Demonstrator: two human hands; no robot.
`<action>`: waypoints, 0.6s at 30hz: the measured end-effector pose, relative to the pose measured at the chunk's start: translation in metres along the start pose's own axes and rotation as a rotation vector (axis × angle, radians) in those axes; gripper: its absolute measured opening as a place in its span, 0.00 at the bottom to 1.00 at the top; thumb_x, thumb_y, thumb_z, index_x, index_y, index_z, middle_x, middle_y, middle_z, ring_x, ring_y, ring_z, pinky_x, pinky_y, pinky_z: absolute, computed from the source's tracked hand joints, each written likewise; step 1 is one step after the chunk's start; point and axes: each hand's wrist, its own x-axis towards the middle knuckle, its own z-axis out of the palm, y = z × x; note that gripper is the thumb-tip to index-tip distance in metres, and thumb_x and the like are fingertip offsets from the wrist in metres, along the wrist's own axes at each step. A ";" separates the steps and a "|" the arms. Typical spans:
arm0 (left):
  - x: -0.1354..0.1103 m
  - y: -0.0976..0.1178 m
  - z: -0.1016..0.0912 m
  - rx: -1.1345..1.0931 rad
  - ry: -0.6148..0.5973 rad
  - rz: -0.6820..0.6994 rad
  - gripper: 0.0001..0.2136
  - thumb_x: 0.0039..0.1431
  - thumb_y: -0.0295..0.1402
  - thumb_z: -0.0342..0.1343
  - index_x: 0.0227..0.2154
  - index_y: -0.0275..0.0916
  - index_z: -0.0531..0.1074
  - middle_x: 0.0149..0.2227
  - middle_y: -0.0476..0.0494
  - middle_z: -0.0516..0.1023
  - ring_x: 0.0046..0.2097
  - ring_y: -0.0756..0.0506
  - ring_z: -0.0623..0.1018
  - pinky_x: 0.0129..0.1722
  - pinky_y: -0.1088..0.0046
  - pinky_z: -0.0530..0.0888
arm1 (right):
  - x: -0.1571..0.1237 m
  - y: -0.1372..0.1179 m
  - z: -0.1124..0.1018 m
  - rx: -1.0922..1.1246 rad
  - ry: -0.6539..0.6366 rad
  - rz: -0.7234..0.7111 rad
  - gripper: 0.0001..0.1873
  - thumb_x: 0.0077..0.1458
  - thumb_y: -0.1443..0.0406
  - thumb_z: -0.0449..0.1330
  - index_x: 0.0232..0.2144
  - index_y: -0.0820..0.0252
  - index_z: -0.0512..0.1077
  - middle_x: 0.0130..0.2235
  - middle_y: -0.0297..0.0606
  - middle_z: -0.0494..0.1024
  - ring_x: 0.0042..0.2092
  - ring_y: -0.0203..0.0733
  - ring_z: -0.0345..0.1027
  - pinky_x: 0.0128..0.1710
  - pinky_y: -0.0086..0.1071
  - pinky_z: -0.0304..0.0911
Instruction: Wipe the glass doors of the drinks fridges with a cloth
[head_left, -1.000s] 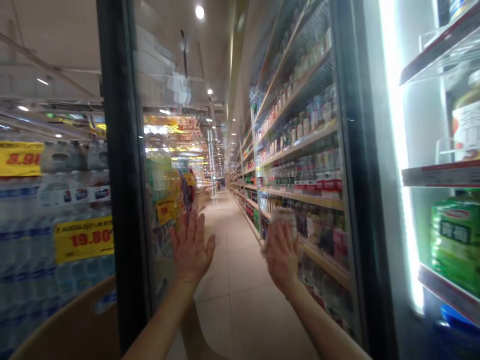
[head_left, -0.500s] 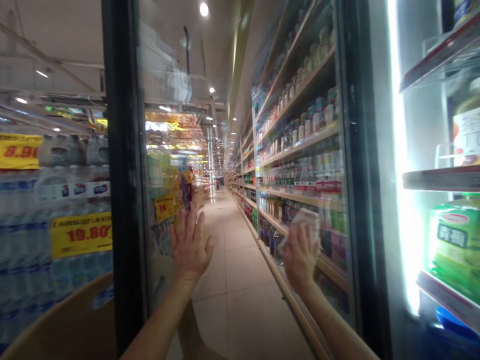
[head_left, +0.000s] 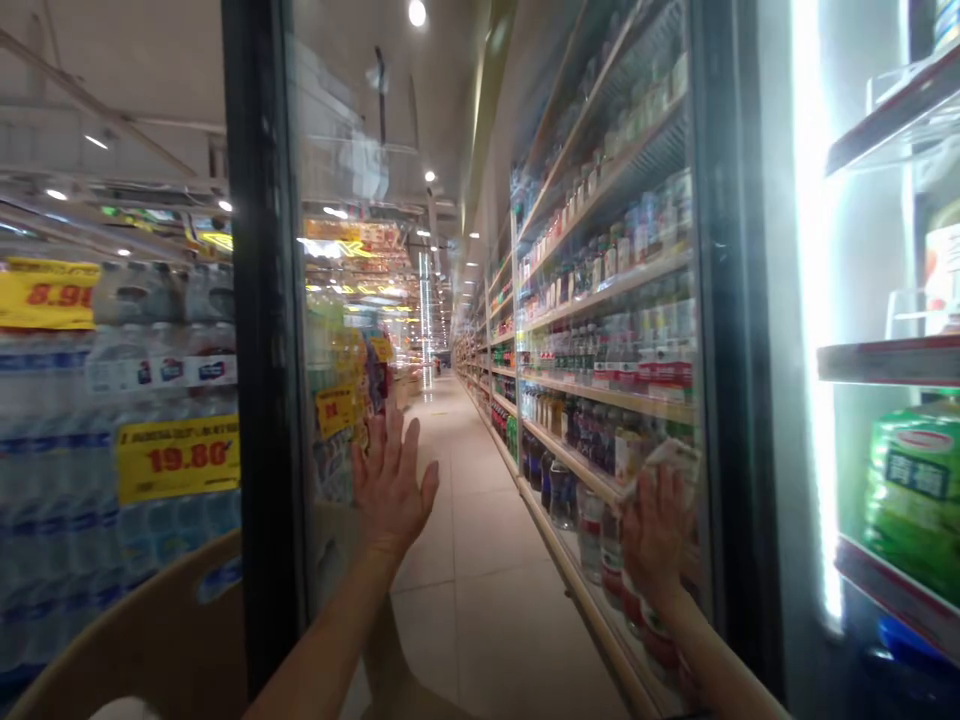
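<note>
An open glass cooler door (head_left: 487,150) with a black frame (head_left: 259,350) fills the middle of the view. My left hand (head_left: 391,485) lies flat on the glass near the frame's left side, fingers stretched upward. My right hand (head_left: 656,530) presses a whitish cloth (head_left: 664,463) against the glass close to the door's right edge. Through the glass I see a long shop aisle and drink shelves (head_left: 600,300).
The lit cooler interior on the right holds green packages (head_left: 911,490) on shelves (head_left: 889,360). Stacked water bottles with yellow price tags (head_left: 176,458) stand on the left. A tan curved cart edge (head_left: 161,630) sits at the lower left.
My right hand has slid the cloth to the right across the glass, toward the door's right edge. My left hand has stayed flat in about the same place.
</note>
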 end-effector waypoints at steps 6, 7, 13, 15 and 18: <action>0.000 -0.002 0.002 -0.003 0.013 0.017 0.32 0.59 0.36 0.49 0.64 0.42 0.43 0.64 0.38 0.53 0.66 0.39 0.50 0.63 0.53 0.47 | -0.010 -0.068 -0.002 0.270 -0.200 -0.463 0.28 0.54 0.67 0.52 0.58 0.50 0.60 0.58 0.36 0.66 0.65 0.43 0.45 0.65 0.49 0.34; 0.000 -0.002 0.003 0.002 0.018 0.022 0.32 0.59 0.36 0.48 0.64 0.41 0.43 0.64 0.37 0.54 0.66 0.39 0.50 0.63 0.53 0.48 | -0.004 -0.064 0.000 0.280 -0.203 -0.491 0.27 0.54 0.67 0.52 0.57 0.49 0.60 0.57 0.35 0.67 0.65 0.42 0.47 0.65 0.49 0.34; -0.001 -0.002 0.005 0.010 0.039 0.024 0.31 0.59 0.36 0.49 0.64 0.40 0.45 0.64 0.36 0.54 0.66 0.39 0.49 0.63 0.53 0.47 | 0.081 0.005 0.021 0.068 0.035 0.240 0.29 0.59 0.62 0.43 0.63 0.57 0.51 0.63 0.48 0.57 0.65 0.54 0.44 0.58 0.59 0.45; -0.001 -0.002 0.004 0.012 0.036 0.022 0.31 0.59 0.36 0.49 0.64 0.40 0.45 0.63 0.36 0.55 0.66 0.40 0.49 0.63 0.53 0.47 | 0.099 -0.010 0.023 0.076 0.037 0.239 0.29 0.60 0.61 0.43 0.62 0.58 0.52 0.62 0.48 0.57 0.65 0.54 0.44 0.58 0.59 0.45; -0.001 -0.002 0.003 0.013 0.033 0.032 0.31 0.60 0.36 0.48 0.64 0.39 0.45 0.63 0.35 0.56 0.66 0.40 0.49 0.63 0.54 0.47 | 0.097 -0.064 0.018 0.164 -0.100 -0.138 0.28 0.58 0.63 0.46 0.61 0.54 0.55 0.61 0.42 0.61 0.65 0.49 0.43 0.62 0.55 0.39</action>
